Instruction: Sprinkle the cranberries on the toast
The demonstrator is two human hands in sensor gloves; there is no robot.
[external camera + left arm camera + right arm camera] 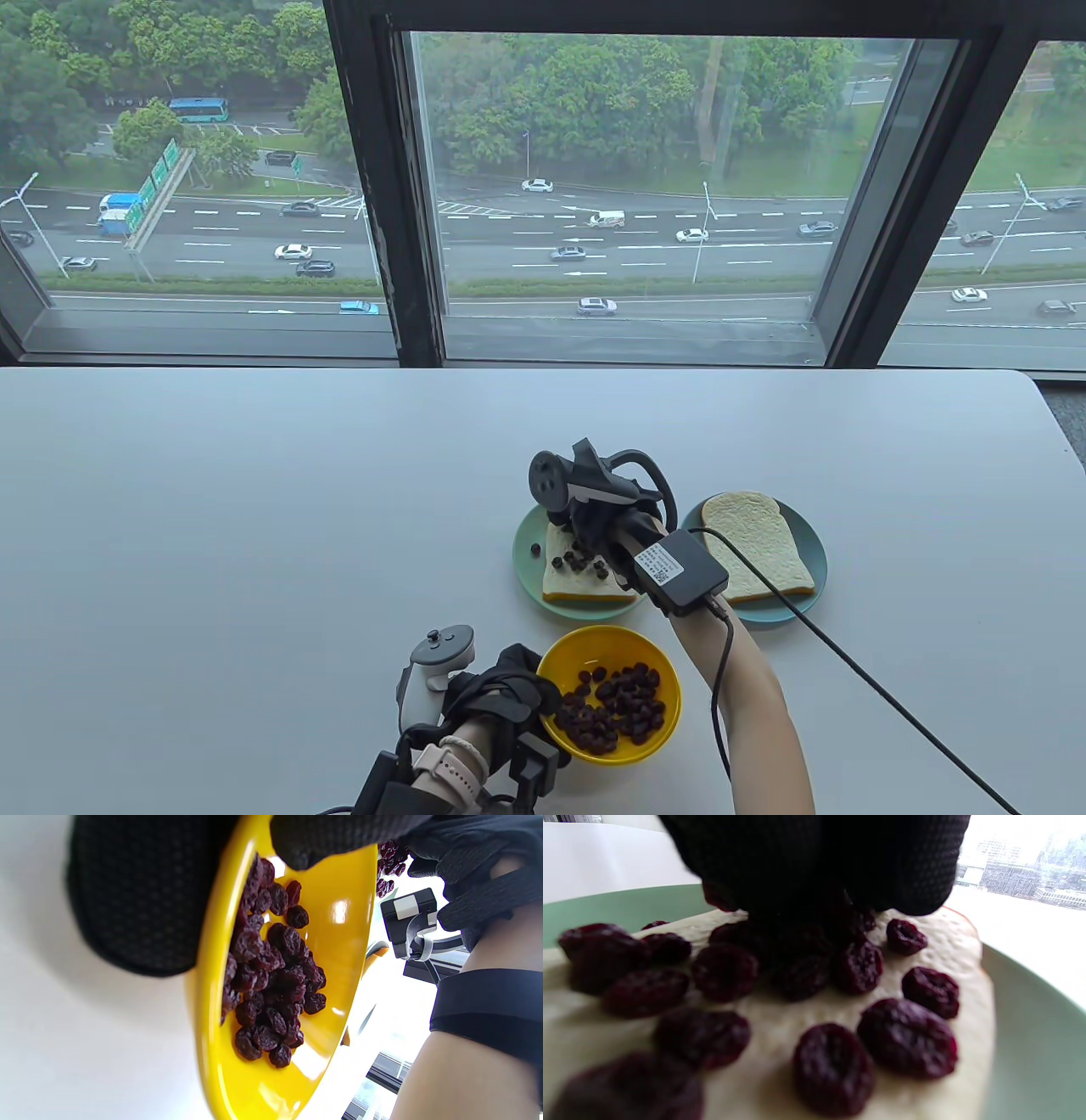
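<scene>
A yellow bowl (556,671) of dried cranberries (615,700) sits near the table's front edge. My left hand (530,679) grips its left rim, thumb inside and fingers outside, as the left wrist view (237,857) shows. A toast slice (564,586) with several cranberries (581,562) on it lies on a green plate (524,564). My right hand (594,531) hovers low over this toast. In the right wrist view its gloved fingers (823,870) are bunched just above the cranberries (908,1035) on the toast (780,1022). Whether they pinch any is hidden.
A second green plate (819,552) with a plain toast slice (755,543) sits to the right. One cranberry (535,549) lies on the left plate beside the toast. A black cable (848,662) runs from my right wrist toward the bottom right.
</scene>
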